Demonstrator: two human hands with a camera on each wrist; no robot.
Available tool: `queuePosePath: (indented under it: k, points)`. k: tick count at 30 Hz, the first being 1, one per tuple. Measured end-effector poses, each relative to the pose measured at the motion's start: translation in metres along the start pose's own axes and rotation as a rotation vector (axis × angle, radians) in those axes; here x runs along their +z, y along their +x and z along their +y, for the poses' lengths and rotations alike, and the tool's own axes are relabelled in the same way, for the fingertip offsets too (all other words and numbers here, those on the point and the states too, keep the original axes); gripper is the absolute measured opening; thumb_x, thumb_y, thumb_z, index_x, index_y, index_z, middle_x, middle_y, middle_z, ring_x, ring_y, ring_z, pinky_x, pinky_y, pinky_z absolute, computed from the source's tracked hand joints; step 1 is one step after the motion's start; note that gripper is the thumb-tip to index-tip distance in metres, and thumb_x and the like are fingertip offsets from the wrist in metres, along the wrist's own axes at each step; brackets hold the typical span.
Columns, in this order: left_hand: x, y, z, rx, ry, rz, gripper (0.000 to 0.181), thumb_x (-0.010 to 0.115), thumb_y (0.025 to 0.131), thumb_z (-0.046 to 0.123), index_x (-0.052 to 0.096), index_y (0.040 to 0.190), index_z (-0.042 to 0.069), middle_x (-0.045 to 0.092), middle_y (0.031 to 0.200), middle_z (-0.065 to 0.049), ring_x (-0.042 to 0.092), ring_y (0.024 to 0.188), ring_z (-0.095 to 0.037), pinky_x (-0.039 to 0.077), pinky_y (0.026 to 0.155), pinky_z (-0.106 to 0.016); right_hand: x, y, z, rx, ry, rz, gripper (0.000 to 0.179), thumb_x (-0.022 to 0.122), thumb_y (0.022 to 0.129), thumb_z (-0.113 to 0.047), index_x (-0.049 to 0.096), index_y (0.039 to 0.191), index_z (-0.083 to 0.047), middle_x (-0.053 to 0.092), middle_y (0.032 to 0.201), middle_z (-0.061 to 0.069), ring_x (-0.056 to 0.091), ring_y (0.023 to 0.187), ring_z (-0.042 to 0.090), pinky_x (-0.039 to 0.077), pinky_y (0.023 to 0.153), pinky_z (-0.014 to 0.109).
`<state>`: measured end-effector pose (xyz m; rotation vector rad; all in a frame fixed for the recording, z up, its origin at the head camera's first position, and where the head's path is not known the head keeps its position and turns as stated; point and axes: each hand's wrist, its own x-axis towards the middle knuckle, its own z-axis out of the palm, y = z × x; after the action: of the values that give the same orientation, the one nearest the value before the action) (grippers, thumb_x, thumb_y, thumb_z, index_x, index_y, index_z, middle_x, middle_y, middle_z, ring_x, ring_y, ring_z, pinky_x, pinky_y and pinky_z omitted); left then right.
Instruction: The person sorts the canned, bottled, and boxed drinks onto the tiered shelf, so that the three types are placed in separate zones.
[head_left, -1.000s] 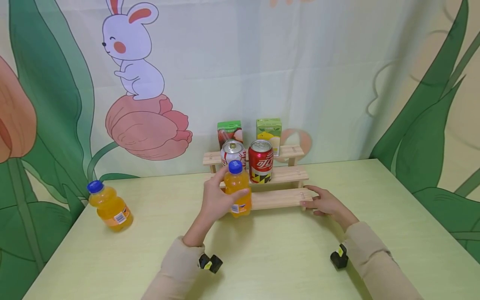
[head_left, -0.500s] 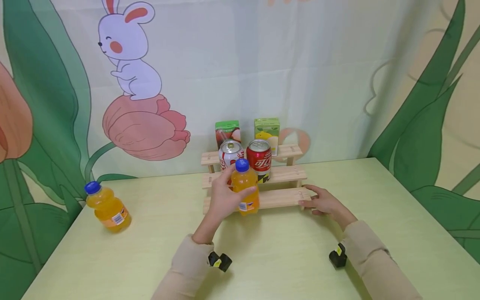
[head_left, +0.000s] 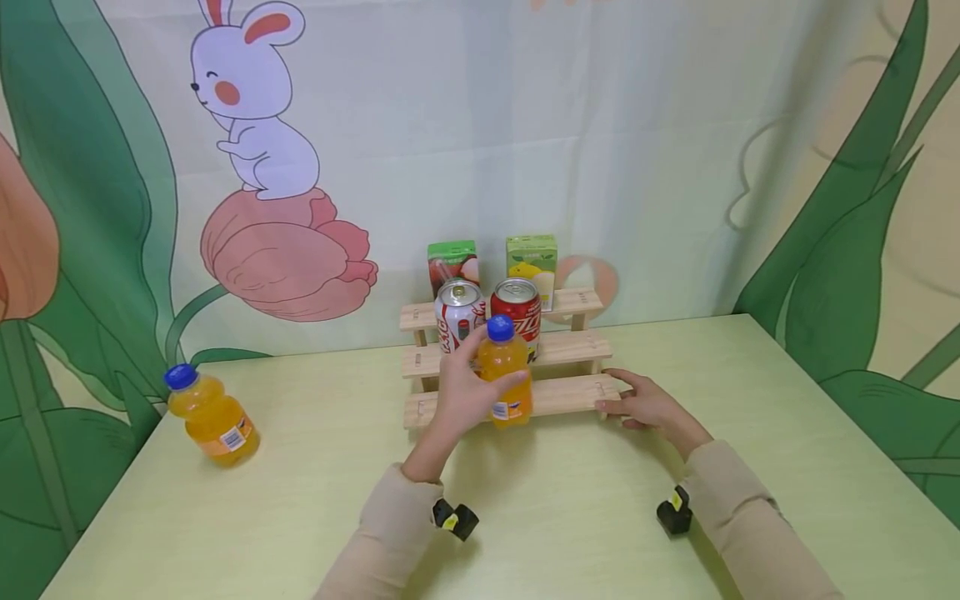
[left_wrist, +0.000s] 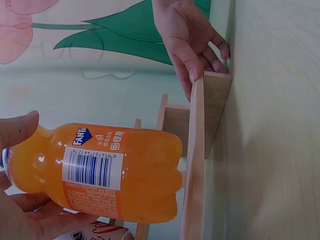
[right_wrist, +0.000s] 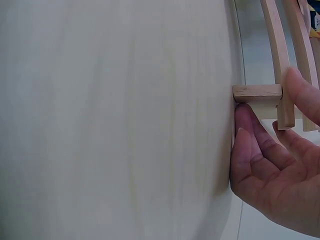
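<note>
My left hand (head_left: 467,392) grips an orange Fanta bottle (head_left: 506,375) with a blue cap, holding it upright at the lowest step of a three-step wooden rack (head_left: 573,393). In the left wrist view the base of the bottle (left_wrist: 125,172) is close to the plank; whether they touch I cannot tell. My right hand (head_left: 641,402) holds the right end of that lowest step. The right wrist view has the thumb on one face of the plank (right_wrist: 286,107) and fingers at its end and support. On the middle step stand a white can (head_left: 457,312) and a red can (head_left: 517,308), partly hidden by the bottle.
Two juice boxes, one with a red picture (head_left: 452,262) and one with a yellow picture (head_left: 532,267), stand on the top step. A second orange bottle (head_left: 217,421) stands at the table's left. A printed curtain (head_left: 652,192) hangs behind the table (head_left: 570,508).
My left hand has carried the bottle to the right along the rack's lowest step, from before the white can to before the red one. My right hand keeps its place on the rack.
</note>
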<state>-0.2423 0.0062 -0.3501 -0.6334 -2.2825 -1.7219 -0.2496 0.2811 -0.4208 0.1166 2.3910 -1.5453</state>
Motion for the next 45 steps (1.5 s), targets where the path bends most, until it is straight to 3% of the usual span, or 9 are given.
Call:
queuePosePath:
  k: [5,17,33,40,45]
  points:
    - [0.008,0.003,-0.001,-0.007,-0.007,-0.014,0.06,0.077,0.072,0.015,0.051,0.126,0.011,0.057,0.117,-0.004,0.056,0.102,-0.021,0.049,0.084,-0.036,0.0,0.0,0.0,-0.005,0.003,-0.001,0.076,0.066,0.084,-0.022,0.02,0.143,-0.003,0.058,0.101,0.013,0.051,0.063,0.01,0.044,0.05,0.021]
    - [0.029,0.006,-0.001,0.004,0.055,0.042,0.058,0.079,0.071,0.016,0.053,0.122,0.009,0.062,0.108,-0.006,0.06,0.094,-0.022,0.051,0.078,-0.034,0.001,-0.001,0.0,-0.005,-0.001,0.005,0.076,0.065,0.085,-0.022,0.021,0.143,-0.003,0.059,0.1,0.012,0.052,0.065,0.01,0.044,0.051,0.021]
    - [0.05,0.011,0.004,0.035,0.106,0.065,0.058,0.078,0.072,0.016,0.052,0.123,0.009,0.061,0.112,-0.006,0.057,0.101,-0.023,0.049,0.083,-0.035,0.002,-0.001,-0.002,0.024,-0.031,0.012,0.078,0.066,0.084,-0.028,0.021,0.143,-0.005,0.056,0.108,0.017,0.053,0.073,0.015,0.046,0.058,0.024]
    - [0.059,0.013,0.004,0.016,0.146,0.054,0.063,0.077,0.074,0.02,0.048,0.129,0.009,0.057,0.12,-0.008,0.053,0.108,-0.024,0.045,0.09,-0.04,0.003,0.0,-0.002,0.036,-0.04,0.019,0.079,0.067,0.083,-0.028,0.022,0.143,-0.005,0.057,0.104,0.015,0.053,0.072,0.014,0.046,0.058,0.023]
    - [0.065,0.014,0.004,0.018,0.177,0.064,0.064,0.076,0.074,0.019,0.047,0.13,0.009,0.055,0.124,-0.01,0.05,0.112,-0.027,0.042,0.092,-0.042,0.002,0.0,-0.002,0.051,-0.046,0.024,0.08,0.067,0.082,-0.03,0.021,0.143,-0.006,0.054,0.111,0.018,0.054,0.075,0.016,0.047,0.061,0.024]
